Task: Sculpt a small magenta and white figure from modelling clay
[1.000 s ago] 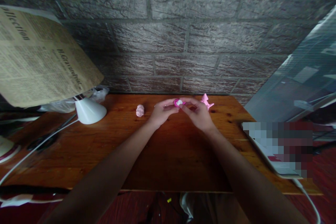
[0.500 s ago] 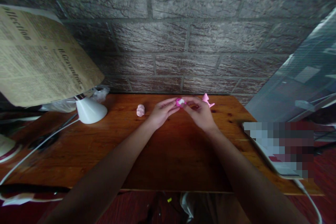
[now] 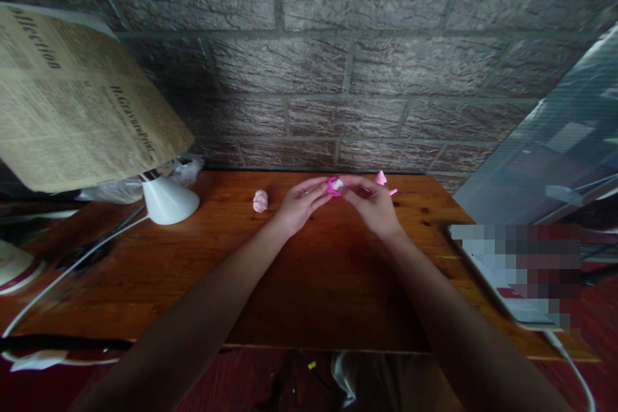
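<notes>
Between the fingertips of both my hands, above the far part of the table, is a small bright-pink piece with a white part (image 3: pixel 334 187); its kind is too small to make out. My left hand (image 3: pixel 300 206) pinches it from the left, my right hand (image 3: pixel 374 206) from the right. Left of my hands a pale pink lump (image 3: pixel 260 201) lies on the wooden table (image 3: pixel 313 296). Just behind my right hand a pink pointed figure (image 3: pixel 381 177) shows in part, the rest hidden by the hand.
A lamp with a newsprint shade (image 3: pixel 91 103) and white base (image 3: pixel 170 201) stands at the left, its white cable (image 3: pixel 72 270) crossing the table. A blurred-out flat device (image 3: pixel 516 277) lies at the right edge. A stone-patterned wall (image 3: pixel 309 64) closes the back.
The pink-and-white piece has turned slightly in my fingers, and more of its pink shows. My right hand now covers more of the pointed figure. The whole view has shifted a little.
</notes>
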The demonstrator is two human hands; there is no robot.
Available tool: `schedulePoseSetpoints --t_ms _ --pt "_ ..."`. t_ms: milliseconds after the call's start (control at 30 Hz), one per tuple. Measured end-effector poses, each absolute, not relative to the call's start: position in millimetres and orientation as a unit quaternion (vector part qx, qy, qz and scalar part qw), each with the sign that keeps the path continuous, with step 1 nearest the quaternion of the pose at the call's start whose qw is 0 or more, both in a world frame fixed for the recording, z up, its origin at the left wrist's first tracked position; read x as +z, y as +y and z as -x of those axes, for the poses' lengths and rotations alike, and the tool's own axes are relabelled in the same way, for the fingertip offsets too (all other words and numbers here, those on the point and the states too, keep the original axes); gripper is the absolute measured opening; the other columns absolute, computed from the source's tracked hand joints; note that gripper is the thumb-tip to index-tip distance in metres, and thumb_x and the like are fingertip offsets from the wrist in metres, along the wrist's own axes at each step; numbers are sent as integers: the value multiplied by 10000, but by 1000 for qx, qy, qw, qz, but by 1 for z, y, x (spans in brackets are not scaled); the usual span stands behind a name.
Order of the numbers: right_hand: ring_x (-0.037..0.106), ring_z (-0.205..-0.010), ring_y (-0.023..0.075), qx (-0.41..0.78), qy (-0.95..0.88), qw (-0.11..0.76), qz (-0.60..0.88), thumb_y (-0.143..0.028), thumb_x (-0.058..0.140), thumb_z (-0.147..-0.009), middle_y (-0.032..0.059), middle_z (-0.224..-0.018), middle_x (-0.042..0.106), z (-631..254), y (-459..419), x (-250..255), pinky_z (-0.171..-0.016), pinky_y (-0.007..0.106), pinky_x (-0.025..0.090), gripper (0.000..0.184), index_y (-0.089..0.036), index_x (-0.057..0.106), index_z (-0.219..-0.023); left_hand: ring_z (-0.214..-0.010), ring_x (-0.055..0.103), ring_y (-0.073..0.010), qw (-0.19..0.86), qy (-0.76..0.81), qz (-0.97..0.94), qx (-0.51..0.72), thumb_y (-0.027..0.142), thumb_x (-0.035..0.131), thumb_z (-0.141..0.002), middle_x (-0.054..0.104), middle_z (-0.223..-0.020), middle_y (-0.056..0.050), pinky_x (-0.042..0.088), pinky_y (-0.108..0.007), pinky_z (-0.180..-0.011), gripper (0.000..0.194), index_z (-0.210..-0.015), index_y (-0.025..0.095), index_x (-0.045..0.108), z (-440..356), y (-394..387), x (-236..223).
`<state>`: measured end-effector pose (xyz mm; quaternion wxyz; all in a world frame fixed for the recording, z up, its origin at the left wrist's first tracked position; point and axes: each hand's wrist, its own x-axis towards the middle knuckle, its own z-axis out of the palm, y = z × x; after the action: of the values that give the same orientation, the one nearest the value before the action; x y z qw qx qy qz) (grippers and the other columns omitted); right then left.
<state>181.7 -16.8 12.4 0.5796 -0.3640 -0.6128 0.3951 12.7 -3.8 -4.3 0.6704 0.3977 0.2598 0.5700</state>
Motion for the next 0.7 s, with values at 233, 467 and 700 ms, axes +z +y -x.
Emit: schedulePoseSetpoints --t_ms 233,467,700 --pt "639 -745 165 437 -561 571 410 -398 863 -645 43 -866 765 -182 -19 17 -718 323 521 273 -219 781 -833 -939 728 -175 676 264 -392 566 208 878 -694 786 -952 -43 491 -389 -1056 232 -902 167 783 -13 -5 -3" --pt "566 -643 129 471 -534 571 409 -390 879 -602 16 -766 728 -177 -23 20 -586 271 428 282 -218 762 -791 -919 715 -155 677 273 -388 562 205 879 -690 780 -959 -41 505 -353 -1009 242 -903 166 772 -12 -5 -3" --pt "540 -593 95 569 -443 575 387 -385 852 -608 -16 -768 720 -179 -20 17 -565 240 415 328 -244 763 -890 -882 717 -150 690 270 -390 547 254 893 -681 780 -934 -31 518 -334 -964 268 -905 180 765 -12 -6 1"
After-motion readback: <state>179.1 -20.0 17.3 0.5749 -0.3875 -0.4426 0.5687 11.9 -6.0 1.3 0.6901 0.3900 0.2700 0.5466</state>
